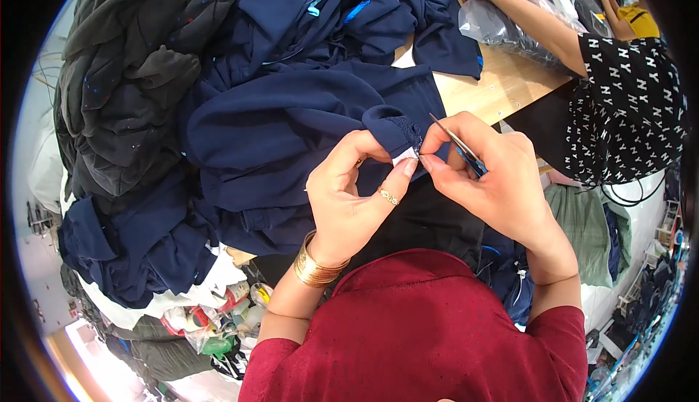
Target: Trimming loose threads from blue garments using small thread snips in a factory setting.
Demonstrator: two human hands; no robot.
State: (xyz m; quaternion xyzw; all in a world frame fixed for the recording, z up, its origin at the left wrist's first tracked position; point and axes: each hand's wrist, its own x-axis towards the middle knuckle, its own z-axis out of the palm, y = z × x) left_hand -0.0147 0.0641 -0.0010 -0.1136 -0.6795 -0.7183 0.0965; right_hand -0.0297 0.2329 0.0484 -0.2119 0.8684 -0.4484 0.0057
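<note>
A navy garment (284,132) lies spread over the table in front of me, one edge lifted toward my hands. My left hand (346,198) is closed on that raised edge, thumb and finger pinching it beside a small white label (405,156). Small pointed thread snips (460,146) with a blue part rest in my right hand (495,176), blades pointing up and to the left. The right thumb and forefinger pinch together close to the label; whatever is between them is too small to make out.
Dark grey garments (131,81) are heaped at the left, with more navy garments (291,16) behind. Part of the wooden table (480,96) shows at the right. Beyond it, a co-worker's arm (539,27) reaches over clear plastic bags (502,23). Bagged odds and ends (218,322) sit lower left.
</note>
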